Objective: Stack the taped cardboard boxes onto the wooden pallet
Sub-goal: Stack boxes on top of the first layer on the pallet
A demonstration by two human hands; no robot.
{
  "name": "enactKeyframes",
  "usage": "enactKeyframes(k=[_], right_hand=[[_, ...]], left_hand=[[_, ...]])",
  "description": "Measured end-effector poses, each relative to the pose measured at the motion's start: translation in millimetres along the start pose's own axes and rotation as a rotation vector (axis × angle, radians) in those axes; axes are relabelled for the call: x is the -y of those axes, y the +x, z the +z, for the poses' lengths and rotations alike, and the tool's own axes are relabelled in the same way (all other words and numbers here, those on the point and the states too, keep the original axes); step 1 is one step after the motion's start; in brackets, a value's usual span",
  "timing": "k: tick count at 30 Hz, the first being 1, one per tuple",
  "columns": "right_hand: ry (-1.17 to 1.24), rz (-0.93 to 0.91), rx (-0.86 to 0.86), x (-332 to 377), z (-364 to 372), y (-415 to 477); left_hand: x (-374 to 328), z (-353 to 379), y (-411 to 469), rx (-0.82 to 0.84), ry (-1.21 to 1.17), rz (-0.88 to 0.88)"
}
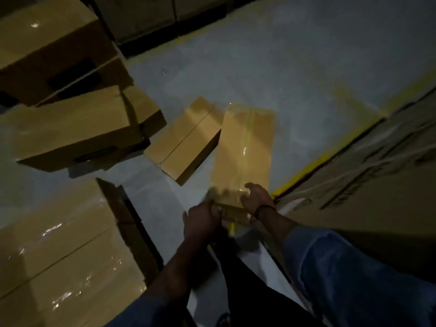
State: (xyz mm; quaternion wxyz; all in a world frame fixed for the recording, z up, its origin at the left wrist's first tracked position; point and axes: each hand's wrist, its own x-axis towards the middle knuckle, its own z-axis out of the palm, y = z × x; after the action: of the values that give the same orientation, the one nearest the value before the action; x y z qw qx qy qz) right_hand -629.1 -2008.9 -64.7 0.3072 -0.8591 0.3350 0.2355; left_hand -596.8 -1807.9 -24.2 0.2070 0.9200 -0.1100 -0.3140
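**Both hands on the near end of a long taped box, on a dim warehouse floor**

Head view.
- The taped box sits just right of centre. It is long and narrow and runs from 6 o'clock toward 12. A glossy tape strip runs down its top. Its near end is in the hands; I cannot tell if the far end touches the floor.
- The left hand, just below centre, grips the box's near left corner. Its fingers curl up over the edge, and the fingertips are blurred.
- The right hand grips the near right corner. The fingers are bent down onto the taped top and the thumb is raised. A dark wristband sits on that wrist, with a blue sleeve behind it toward 5 o'clock.
- A second box lies just beside the taped box on its 9 o'clock side. It is angled, with a seam along its top, and the two far corners are close together or touching.
- Stacked boxes fill 9 to 11 o'clock, set askew on one another.
- Wrapped boxes at 7 to 8 o'clock are covered in shiny film.
- Printed cartons stand at 3 to 4 o'clock. A yellow line on the floor runs along their base.
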Motion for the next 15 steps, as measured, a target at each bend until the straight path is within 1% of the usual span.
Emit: enactKeyframes(k=[5, 7, 9, 12, 14, 15], right_hand=[[0.02, 0.155, 0.017, -2, -7, 83], [0.026, 0.182, 0.012, -4, -7, 113], [0.032, 0.201, 0.021, -6, -6, 141], [0.013, 0.218, -0.012, -15, -6, 186], [0.002, 0.225, -0.046, -19, -11, 199], [-0.003, 0.246, -0.041, -30, -4, 220]], left_hand=[[-7, -13, 101, -0.02, -0.046, 0.023], [-11, -14, 137, -0.01, -0.03, 0.075], [-10, -9, 174, 0.003, -0.024, 0.088], [-5, 13, 230, 0.074, -0.014, 0.101], [-7, 17, 249, 0.11, 0.041, 0.153], [-5, 36, 272, 0.147, 0.045, 0.144]])
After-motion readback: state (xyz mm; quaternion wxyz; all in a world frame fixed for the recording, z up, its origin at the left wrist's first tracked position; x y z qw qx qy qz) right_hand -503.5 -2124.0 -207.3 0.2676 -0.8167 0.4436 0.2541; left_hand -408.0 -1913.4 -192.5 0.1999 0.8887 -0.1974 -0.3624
